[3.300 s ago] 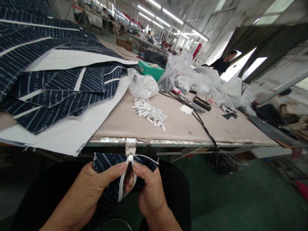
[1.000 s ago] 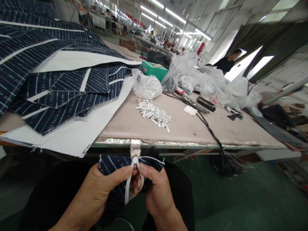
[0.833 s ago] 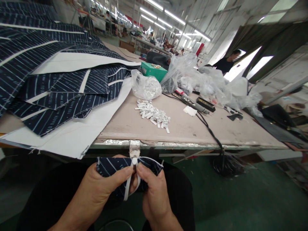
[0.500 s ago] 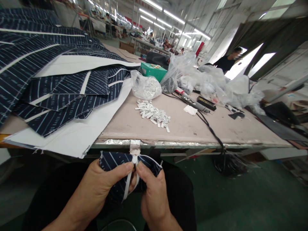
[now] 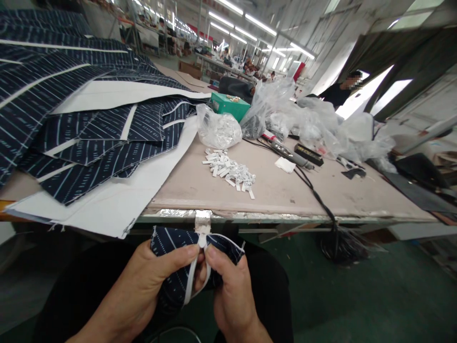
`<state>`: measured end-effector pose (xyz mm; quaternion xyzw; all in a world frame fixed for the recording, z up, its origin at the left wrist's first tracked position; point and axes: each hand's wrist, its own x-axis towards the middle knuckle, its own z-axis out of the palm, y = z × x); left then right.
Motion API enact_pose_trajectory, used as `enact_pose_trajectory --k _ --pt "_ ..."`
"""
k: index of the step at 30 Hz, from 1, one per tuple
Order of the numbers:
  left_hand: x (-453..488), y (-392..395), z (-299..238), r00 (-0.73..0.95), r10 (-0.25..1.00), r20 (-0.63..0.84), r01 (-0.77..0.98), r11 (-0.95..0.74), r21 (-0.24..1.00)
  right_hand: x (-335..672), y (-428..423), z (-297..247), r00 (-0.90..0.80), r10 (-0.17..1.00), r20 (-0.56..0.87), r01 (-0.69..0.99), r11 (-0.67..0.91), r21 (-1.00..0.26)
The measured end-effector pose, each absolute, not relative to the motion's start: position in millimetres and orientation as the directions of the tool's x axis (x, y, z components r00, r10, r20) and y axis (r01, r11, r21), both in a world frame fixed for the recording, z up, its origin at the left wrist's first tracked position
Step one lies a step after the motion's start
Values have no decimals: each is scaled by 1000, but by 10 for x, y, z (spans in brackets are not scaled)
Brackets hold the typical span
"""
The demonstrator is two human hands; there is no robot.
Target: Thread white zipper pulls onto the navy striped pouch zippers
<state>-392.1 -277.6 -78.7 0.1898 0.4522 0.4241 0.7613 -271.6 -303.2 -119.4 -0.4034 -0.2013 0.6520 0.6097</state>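
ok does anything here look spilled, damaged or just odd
The small white pieces lie loose on the table in front of the clear plastic bag, as if spilled, though possibly tipped out on purpose. The silvery strip along the table's front edge looks crinkled and worn.

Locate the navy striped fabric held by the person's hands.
In the head view, the held navy striped fabric is low and slightly left of centre, between the left hand and right hand, below the front edge of the beige table.

Bright tube lights [image 5: 260, 25] hang above a green floor [image 5: 357, 300].
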Motion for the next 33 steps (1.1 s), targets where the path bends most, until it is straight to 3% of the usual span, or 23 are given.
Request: enact_pose_trajectory --k 10,14,19,24,29,33 --pt "-3994 -2823 -882 262 790 -555 -506 602 618 -2744 -3113 -1229 80 936 -342 -658 -208 -724" --pt "-3954 -2846 -821 209 811 -547 -513 567 645 -2739 -3108 -1187 90 934 -346 -653 -207 -728" --pt "-3996 -2824 -915 297 809 -507 -484 586 650 -2740 -3083 -1130 99 939 -330 -619 -202 -759" --pt "-3967 -2845 -865 205 802 -561 -491 580 650 -2719 -3100 -1194 92 930 -355 -655 -212 -725" --pt "-3940 -2848 -828 236 819 -523 -496 565 660 -2726 -3111 -1213 83 949 -305 -622 -190 -759" --pt "-3943 -2840 -847 222 822 -525 -490 559 669 -2740 -3105 -1196 92 932 -350 -658 -207 -724"
